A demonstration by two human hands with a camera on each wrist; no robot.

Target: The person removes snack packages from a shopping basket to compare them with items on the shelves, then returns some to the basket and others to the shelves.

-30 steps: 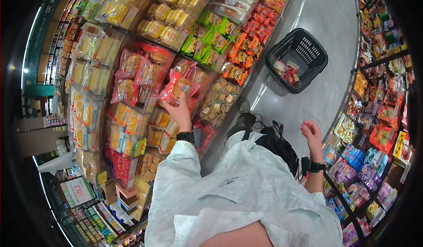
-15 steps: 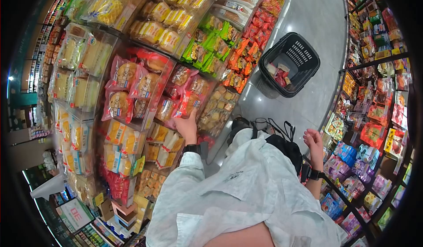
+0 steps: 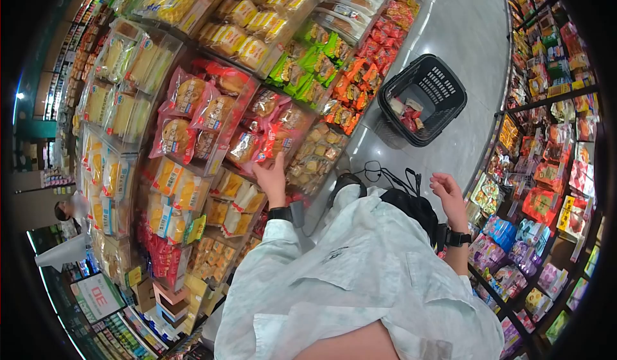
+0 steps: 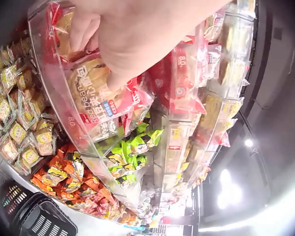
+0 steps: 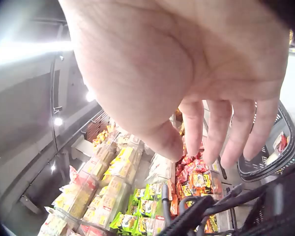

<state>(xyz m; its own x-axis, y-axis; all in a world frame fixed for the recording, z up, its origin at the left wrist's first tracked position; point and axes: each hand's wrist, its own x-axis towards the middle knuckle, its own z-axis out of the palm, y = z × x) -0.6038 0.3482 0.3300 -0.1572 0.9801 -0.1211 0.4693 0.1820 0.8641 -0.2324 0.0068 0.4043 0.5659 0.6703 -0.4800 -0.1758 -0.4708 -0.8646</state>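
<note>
My left hand (image 3: 271,179) reaches into a clear shelf bin of red-and-pink packs. Its thumb and fingers pinch a packaged red bean bread (image 4: 91,98), a round brown bun in a clear, red-edged wrapper with "Red bean" printed on it. More buns of the same kind (image 3: 243,146) lie beside it in the bin. Part of the pack is hidden behind the hand in the left wrist view. Away from the shelf, my right hand (image 3: 450,198) hangs over the aisle with fingers loosely bent, holding nothing.
A dark shopping basket (image 3: 442,127) with a few packaged items (image 3: 409,112) stands on the grey floor ahead. Green snack packs (image 3: 308,71) and orange packs (image 3: 353,87) fill neighbouring bins. Another stocked shelf (image 3: 546,167) lines the right side. A black bag (image 3: 411,209) hangs at my front.
The left hand has brought a red-wrapped bun down from above the bin to the packs inside it, still gripping at its edge. The right hand has barely moved.
</note>
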